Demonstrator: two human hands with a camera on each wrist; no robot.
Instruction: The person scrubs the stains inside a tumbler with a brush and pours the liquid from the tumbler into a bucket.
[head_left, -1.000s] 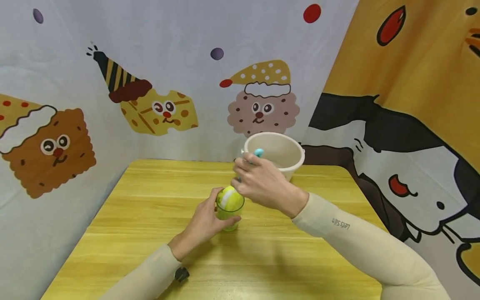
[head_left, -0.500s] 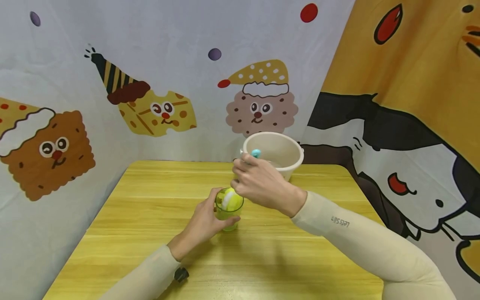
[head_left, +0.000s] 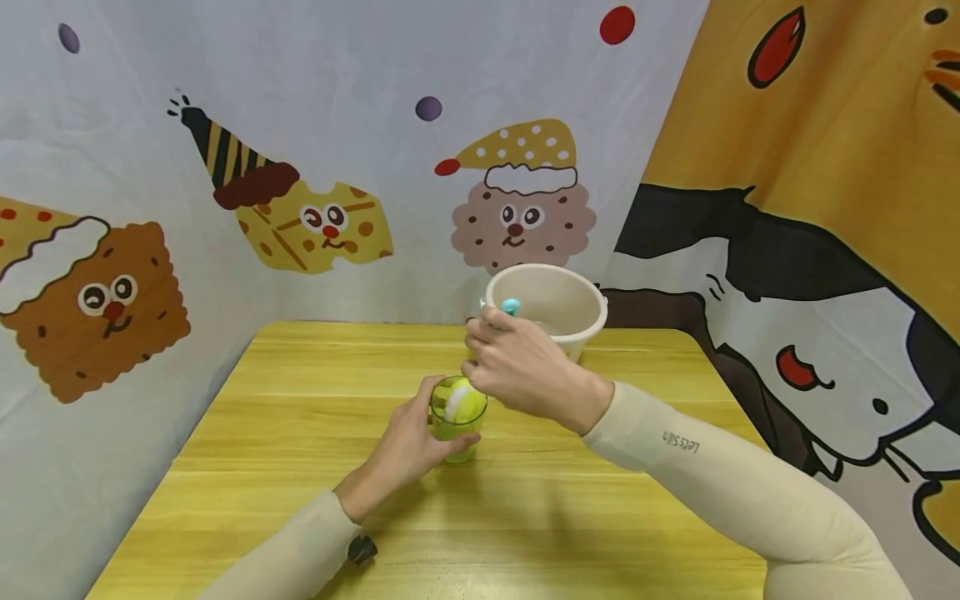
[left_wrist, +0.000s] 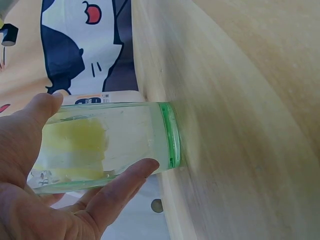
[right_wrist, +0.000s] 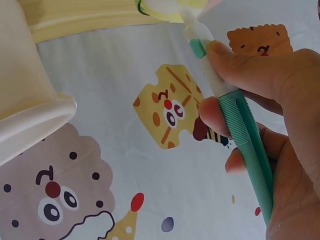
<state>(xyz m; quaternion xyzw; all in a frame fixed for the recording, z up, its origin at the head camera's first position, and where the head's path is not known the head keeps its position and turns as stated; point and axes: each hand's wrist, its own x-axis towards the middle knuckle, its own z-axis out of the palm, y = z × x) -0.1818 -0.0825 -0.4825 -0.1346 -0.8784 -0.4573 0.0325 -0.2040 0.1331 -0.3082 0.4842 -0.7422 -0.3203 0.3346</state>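
Note:
My left hand [head_left: 401, 446] grips a clear, green-tinted drinking glass [head_left: 456, 432] around its side. Its thick green base [left_wrist: 171, 135] is at the tabletop in the left wrist view. Inside the upper part sits the yellow-and-white sponge head [head_left: 467, 403] of a cup brush. My right hand [head_left: 528, 367], above the glass, pinches the brush's white and teal handle [right_wrist: 240, 125] between thumb and fingers. The handle's light-blue end [head_left: 511, 307] shows above the knuckles in the head view. The right hand hides where handle and sponge meet in that view.
A cream plastic bucket [head_left: 588, 321] stands at the back of the wooden table [head_left: 315, 375], just behind my right hand. A cartoon-printed cloth [head_left: 360, 108] hangs behind the table and along its sides. A small black object [head_left: 362, 548] sits at my left wrist.
The sponge has turned and shifted slightly inside the glass, its white band now further left. The handle end has tipped a little left. My left hand keeps its hold on the glass.

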